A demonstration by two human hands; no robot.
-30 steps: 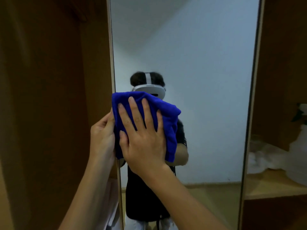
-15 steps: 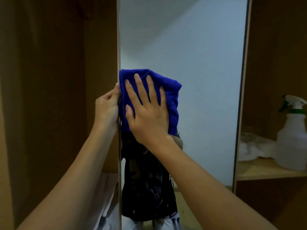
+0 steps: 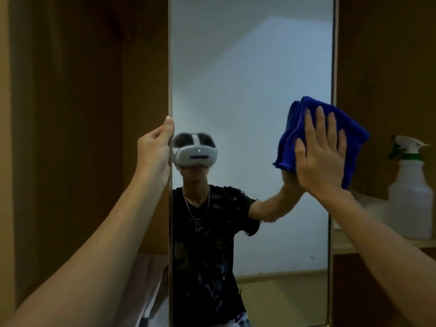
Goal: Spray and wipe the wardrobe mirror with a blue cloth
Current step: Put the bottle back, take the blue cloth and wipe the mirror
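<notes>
The right hand [image 3: 319,156], palm flat and fingers spread, has swept the blue cloth [image 3: 313,135] from the mirror's [image 3: 247,90] left side to its right edge. The left hand [image 3: 155,152] still grips the left edge, so wiping appears well underway, the spray bottle [image 3: 411,192] shelved.

Left hand [image 3: 154,149] curled, right hand [image 3: 319,159] flat, fingers spread

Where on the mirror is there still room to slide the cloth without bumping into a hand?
The mirror is bare between the left hand gripping its left edge and the blue cloth under the right hand at its right edge. All the glass above and below the hands is free too. It is crowded only at those two edges.
</notes>
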